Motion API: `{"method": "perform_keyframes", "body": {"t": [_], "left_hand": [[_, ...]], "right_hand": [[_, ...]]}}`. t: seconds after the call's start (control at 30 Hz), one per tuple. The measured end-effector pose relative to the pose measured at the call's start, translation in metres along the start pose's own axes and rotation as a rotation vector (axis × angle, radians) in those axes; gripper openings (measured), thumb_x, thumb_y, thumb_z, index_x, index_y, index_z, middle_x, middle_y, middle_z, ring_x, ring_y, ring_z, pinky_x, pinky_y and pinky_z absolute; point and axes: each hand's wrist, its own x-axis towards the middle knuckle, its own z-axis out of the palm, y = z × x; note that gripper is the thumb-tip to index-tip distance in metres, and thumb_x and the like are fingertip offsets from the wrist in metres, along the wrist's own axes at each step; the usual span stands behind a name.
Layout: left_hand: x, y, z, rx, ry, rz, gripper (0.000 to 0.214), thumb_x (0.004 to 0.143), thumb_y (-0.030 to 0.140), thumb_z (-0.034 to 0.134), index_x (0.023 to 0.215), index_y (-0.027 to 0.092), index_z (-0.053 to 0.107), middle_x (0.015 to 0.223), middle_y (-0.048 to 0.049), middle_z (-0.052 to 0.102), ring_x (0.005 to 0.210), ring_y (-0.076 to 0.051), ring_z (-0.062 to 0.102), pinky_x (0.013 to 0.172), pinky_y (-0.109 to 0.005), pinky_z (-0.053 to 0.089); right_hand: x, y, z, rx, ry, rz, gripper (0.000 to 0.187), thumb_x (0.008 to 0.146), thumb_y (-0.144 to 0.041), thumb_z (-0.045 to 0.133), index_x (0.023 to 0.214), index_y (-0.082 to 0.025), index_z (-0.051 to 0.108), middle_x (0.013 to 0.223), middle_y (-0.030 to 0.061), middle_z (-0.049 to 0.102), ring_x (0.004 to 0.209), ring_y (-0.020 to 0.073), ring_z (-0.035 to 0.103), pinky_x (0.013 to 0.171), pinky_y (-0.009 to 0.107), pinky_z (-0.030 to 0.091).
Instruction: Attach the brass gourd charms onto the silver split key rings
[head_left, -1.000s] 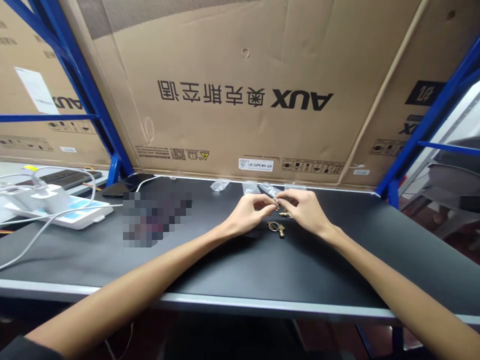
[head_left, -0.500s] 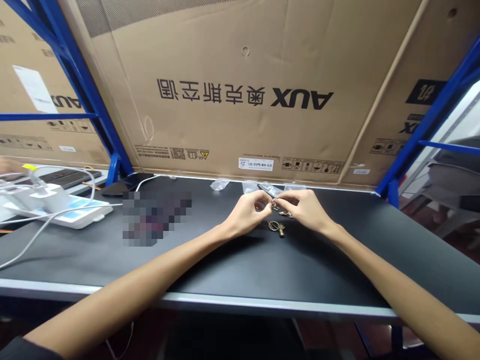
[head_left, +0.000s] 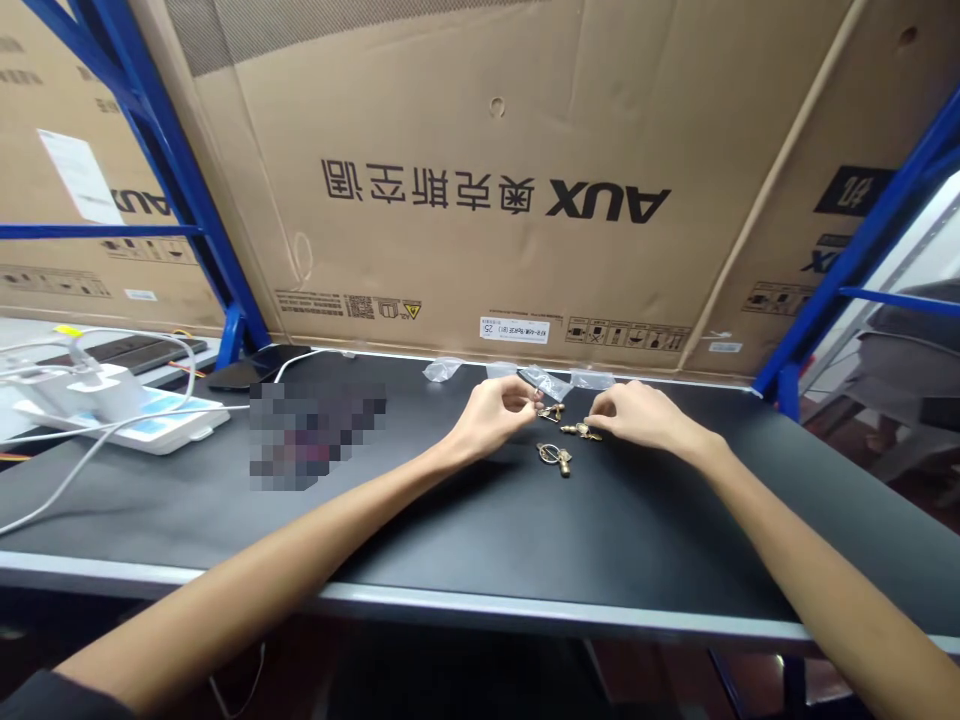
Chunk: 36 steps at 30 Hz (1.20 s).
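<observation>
My left hand (head_left: 499,412) is closed in a pinch on a small brass keychain (head_left: 553,411), which sticks out to the right of the fingertips. My right hand (head_left: 646,416) has its fingers curled together at the right end of a second brass keychain (head_left: 577,430). The fingertips hide part of that end, and whether they grip it or something smaller I cannot tell. Nearer to me, apart from both hands, a third brass keychain (head_left: 564,462) with a round metal ring (head_left: 549,454) lies on the black tabletop (head_left: 480,530).
Several clear plastic bags (head_left: 546,383) lie along the table's back edge, before a large cardboard box (head_left: 450,250). At left are a white power strip (head_left: 161,425) with cables, a dark flat object (head_left: 259,367) and a pixelated patch. Blue rack posts (head_left: 784,385) flank the table.
My right hand has moved right, away from my left hand and the keychain in it, to the second keychain. More of both keychains now shows. The view has shifted slightly.
</observation>
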Motion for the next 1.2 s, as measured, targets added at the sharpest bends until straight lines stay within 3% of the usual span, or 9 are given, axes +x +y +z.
{"method": "perform_keyframes", "body": {"t": [0.3,0.6,0.93,1.1,1.2], "left_hand": [[-0.002,0.001,0.001,0.074,0.012,0.009,0.013,0.078,0.026,0.069,0.081,0.013,0.07,0.094,-0.0114,0.078,0.092,-0.025,0.075,0.087,-0.039,0.06],[-0.003,-0.002,-0.001,0.194,-0.02,0.164,0.014,0.077,0.015,0.062,0.081,0.013,0.074,0.09,-0.007,0.078,0.086,-0.021,0.073,0.083,-0.031,0.059],[-0.004,0.003,-0.002,0.375,-0.067,0.28,0.012,0.077,0.015,0.063,0.082,0.015,0.075,0.09,-0.0069,0.079,0.079,-0.019,0.072,0.076,-0.03,0.055],[-0.006,0.008,0.0,0.398,-0.068,0.206,0.012,0.077,0.016,0.062,0.079,0.014,0.074,0.08,-0.0055,0.076,0.072,-0.017,0.068,0.073,-0.028,0.052],[-0.007,0.011,0.001,0.309,-0.051,0.093,0.015,0.08,0.021,0.061,0.076,0.013,0.073,0.077,-0.0056,0.074,0.071,-0.017,0.066,0.069,-0.027,0.051]], "right_hand": [[0.0,-0.002,0.001,-0.062,0.045,-0.088,0.018,0.09,-0.024,0.061,0.082,-0.025,0.077,0.082,0.0039,0.076,0.075,0.0226,0.069,0.063,0.029,0.041],[-0.002,-0.02,-0.003,0.236,0.218,-0.29,0.02,0.098,-0.03,0.052,0.097,-0.022,0.071,0.093,0.0041,0.074,0.082,0.0192,0.066,0.074,0.029,0.045],[-0.006,-0.046,0.013,0.283,0.283,-0.273,0.018,0.1,-0.028,0.051,0.096,-0.02,0.067,0.097,0.0049,0.073,0.084,0.0187,0.065,0.074,0.029,0.045],[-0.006,-0.046,0.02,0.235,0.353,-0.343,0.016,0.101,-0.026,0.052,0.096,-0.02,0.066,0.099,0.0048,0.073,0.083,0.0184,0.066,0.072,0.029,0.046],[-0.007,-0.045,0.022,0.061,0.442,-0.412,0.018,0.103,-0.024,0.048,0.1,-0.019,0.066,0.099,0.0062,0.072,0.077,0.0171,0.065,0.062,0.027,0.042]]}}
